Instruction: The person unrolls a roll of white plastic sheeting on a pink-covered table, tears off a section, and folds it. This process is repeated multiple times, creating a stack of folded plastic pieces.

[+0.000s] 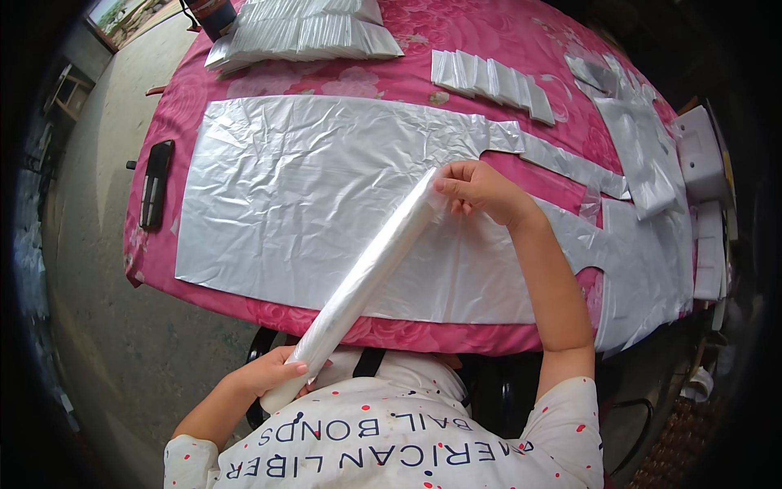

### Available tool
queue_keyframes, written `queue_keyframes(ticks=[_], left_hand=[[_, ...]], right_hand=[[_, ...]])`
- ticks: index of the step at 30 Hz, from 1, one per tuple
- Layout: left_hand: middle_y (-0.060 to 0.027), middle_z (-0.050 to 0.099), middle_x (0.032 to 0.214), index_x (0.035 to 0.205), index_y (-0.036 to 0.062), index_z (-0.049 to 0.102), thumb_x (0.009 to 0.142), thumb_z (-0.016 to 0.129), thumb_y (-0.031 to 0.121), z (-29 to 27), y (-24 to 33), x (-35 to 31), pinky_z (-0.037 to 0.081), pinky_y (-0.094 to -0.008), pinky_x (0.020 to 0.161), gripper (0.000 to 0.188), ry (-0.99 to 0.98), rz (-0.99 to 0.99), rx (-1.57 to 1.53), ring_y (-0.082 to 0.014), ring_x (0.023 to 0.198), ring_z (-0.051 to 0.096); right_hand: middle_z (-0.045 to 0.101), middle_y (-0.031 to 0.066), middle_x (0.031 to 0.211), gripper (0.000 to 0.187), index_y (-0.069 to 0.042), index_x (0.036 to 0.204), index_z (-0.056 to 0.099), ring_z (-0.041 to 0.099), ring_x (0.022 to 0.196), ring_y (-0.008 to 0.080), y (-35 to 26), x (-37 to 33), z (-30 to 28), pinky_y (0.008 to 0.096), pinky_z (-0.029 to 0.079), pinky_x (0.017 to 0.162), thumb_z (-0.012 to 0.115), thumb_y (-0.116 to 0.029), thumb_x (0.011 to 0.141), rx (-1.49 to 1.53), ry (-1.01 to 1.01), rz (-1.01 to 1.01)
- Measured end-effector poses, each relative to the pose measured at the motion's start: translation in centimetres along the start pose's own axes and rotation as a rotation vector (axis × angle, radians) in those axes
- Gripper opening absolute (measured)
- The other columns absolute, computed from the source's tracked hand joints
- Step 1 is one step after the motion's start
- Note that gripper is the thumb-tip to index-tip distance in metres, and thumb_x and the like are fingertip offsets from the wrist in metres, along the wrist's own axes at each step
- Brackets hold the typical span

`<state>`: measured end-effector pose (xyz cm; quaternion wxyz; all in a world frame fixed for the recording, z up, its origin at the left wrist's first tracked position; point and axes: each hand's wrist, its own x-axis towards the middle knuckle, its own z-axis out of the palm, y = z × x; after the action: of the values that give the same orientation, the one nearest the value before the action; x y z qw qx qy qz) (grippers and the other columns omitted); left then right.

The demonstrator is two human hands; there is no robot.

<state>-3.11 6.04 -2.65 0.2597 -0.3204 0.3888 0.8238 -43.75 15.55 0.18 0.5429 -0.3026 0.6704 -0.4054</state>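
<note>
My left hand (273, 373) grips the lower end of a long, narrow length of folded white plastic sheet (362, 265), close to my body. At its upper end, the fingers of my right hand (481, 191) pinch the same sheet. It slants up to the right between the two hands; whether it is folded flat or rolled I cannot tell. Beneath it, a thin white plastic apron (269, 187) lies spread and creased on the table, with its narrow strap (574, 167) reaching right. More plastic sheeting (643, 269) lies to the right of my right arm.
A pink flowered cloth covers the table (342, 81). Stacks of folded plastic (305, 37) and a smaller row of folded packets (493, 84) lie along the far side. A black phone-like object (156, 185) rests at the left edge. White boxes (700, 155) stand at the right.
</note>
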Motion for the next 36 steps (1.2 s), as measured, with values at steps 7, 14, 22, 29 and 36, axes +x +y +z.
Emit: queue_keyframes(ticks=[7, 14, 22, 29, 36], left_hand=[[-0.0052, 0.056, 0.071, 0.114, -0.0018, 0.052, 0.073, 0.067, 0.048, -0.1, -0.1, 0.0, 0.048, -0.0246, 0.057, 0.067, -0.118, 0.005, -0.207, -0.0109, 0.061, 0.055], [-0.0062, 0.051, 0.064, 0.108, -0.005, 0.053, 0.072, 0.065, 0.049, -0.4, -0.8, 0.0, 0.044, -0.0269, 0.051, 0.066, -0.229, -0.049, -0.45, -0.0132, 0.054, 0.05], [-0.0058, 0.05, 0.064, 0.109, -0.0059, 0.052, 0.074, 0.064, 0.048, -1.0, -1.8, 0.5, 0.044, -0.0268, 0.05, 0.066, -0.332, -0.066, -0.567, -0.0137, 0.053, 0.05], [-0.0052, 0.051, 0.064, 0.105, -0.0048, 0.053, 0.068, 0.069, 0.045, -0.9, -1.0, 0.8, 0.045, -0.0269, 0.05, 0.064, -0.305, 0.01, -0.398, -0.0133, 0.052, 0.051], [-0.0064, 0.059, 0.079, 0.107, -0.0017, 0.054, 0.068, 0.072, 0.038, -3.1, -2.7, 0.0, 0.048, -0.0255, 0.061, 0.058, -0.264, -0.102, -0.193, -0.0127, 0.067, 0.058]], right_hand=[[0.058, -0.0016, 0.077, 0.021, -0.004, 0.092, 0.062, 0.049, 0.056, 0.0034, 0.7, 0.8, -0.4, 0.0179, 0.039, 0.051, 0.058, -0.024, 0.087, 0.105, 0.067, -0.058], [0.057, -0.0008, 0.081, 0.026, -0.003, 0.099, 0.06, 0.051, 0.057, 0.0048, 0.3, 0.9, -0.6, 0.0183, 0.041, 0.052, 0.054, -0.027, 0.091, 0.308, 0.091, 0.009], [0.057, -0.0021, 0.074, 0.017, -0.004, 0.09, 0.061, 0.051, 0.057, 0.0043, -0.1, 1.4, 0.4, 0.0185, 0.041, 0.053, 0.06, -0.02, 0.087, 0.147, -0.069, -0.025], [0.056, -0.0031, 0.069, 0.013, -0.004, 0.082, 0.062, 0.05, 0.058, 0.0035, 0.0, 1.5, 1.2, 0.0189, 0.04, 0.053, 0.063, -0.016, 0.085, 0.04, 0.054, -0.089], [0.055, -0.0032, 0.068, 0.012, -0.002, 0.083, 0.061, 0.047, 0.056, 0.0031, 2.3, 0.8, -7.7, 0.0185, 0.04, 0.051, 0.061, -0.014, 0.085, -0.008, 0.556, -0.199]])
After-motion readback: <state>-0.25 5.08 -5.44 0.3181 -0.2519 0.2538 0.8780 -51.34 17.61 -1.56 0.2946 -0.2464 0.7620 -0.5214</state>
